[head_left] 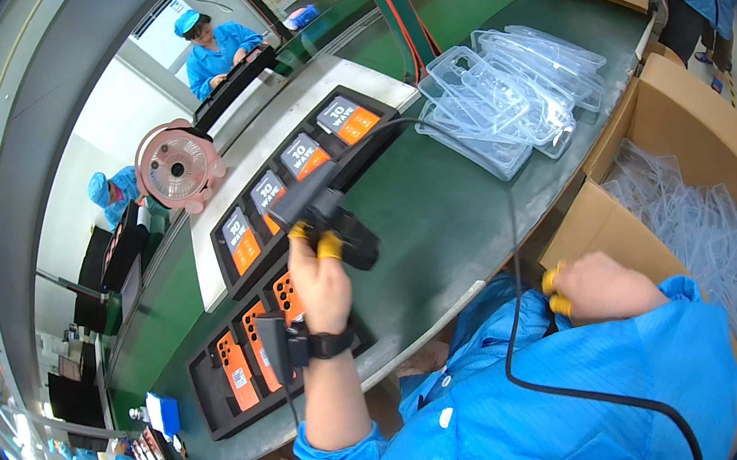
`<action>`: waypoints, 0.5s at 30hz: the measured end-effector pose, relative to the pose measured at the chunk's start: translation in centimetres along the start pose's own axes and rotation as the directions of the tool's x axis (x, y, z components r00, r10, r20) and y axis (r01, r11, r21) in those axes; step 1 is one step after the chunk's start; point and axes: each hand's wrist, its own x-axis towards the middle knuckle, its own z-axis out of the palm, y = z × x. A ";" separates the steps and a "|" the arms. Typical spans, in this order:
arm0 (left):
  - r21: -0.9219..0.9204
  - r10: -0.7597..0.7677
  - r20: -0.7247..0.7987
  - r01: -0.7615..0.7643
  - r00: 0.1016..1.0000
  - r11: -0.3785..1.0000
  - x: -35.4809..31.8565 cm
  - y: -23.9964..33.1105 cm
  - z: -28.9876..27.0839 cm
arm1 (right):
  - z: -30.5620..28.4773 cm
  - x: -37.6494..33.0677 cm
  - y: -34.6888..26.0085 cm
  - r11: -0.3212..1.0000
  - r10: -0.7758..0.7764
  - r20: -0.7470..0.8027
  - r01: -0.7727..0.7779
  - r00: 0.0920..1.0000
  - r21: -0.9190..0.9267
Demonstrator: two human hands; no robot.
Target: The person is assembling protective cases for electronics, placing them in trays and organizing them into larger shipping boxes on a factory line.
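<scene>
My left hand [321, 283] is wrapped round a black handheld scanner [357, 243], held above the trays. Yellow finger cots cover some of its fingertips, and a black band with a small device [327, 342] circles the wrist. Under the scanner a black tray [231, 281] holds several flat grey-and-orange packs [239, 239] in a row. Nearer me, a second black tray [215, 408] carries orange phone-like pieces with camera rings [237, 370], partly hidden by my left arm. My right hand [604, 285], also with yellow cots, is curled closed before my body; anything inside it is hidden.
Clear plastic trays [510, 104] lie heaped on the green bench [414, 224]. At right, an open carton [688, 109] holds more clear plastic pieces [694, 224]. A black cable [521, 303] hangs across my front. A pink fan [177, 167] and co-workers [219, 49] are beyond.
</scene>
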 end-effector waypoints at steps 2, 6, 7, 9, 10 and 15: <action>0.028 -0.043 0.047 0.042 0.998 0.999 2.2 0.8 -1.6 | 1.6 0.8 0.6 0.995 -0.072 0.289 0.048 0.955 0.087; -0.115 0.042 -0.010 -0.043 0.999 0.992 3.7 4.8 -1.9 | 1.2 3.9 -2.9 0.821 -0.475 0.310 0.289 0.824 0.492; 0.049 0.124 -0.007 -0.123 0.992 0.991 4.2 5.8 -1.8 | 2.0 5.6 -3.6 0.712 -0.578 0.297 0.293 0.760 0.638; -0.037 0.145 0.092 -0.142 0.985 0.989 4.6 7.0 -1.8 | 2.4 7.0 -6.3 0.325 -0.649 -0.317 0.629 0.692 0.706; 0.013 0.154 0.104 -0.156 0.983 0.988 4.9 7.6 -1.6 | 1.4 7.3 -7.5 0.272 -0.733 -0.276 0.640 0.622 0.718; 0.131 0.061 0.116 -0.076 0.991 0.988 4.9 8.4 -3.1 | -7.6 1.2 -6.5 -0.597 -0.436 -0.898 0.728 0.059 0.338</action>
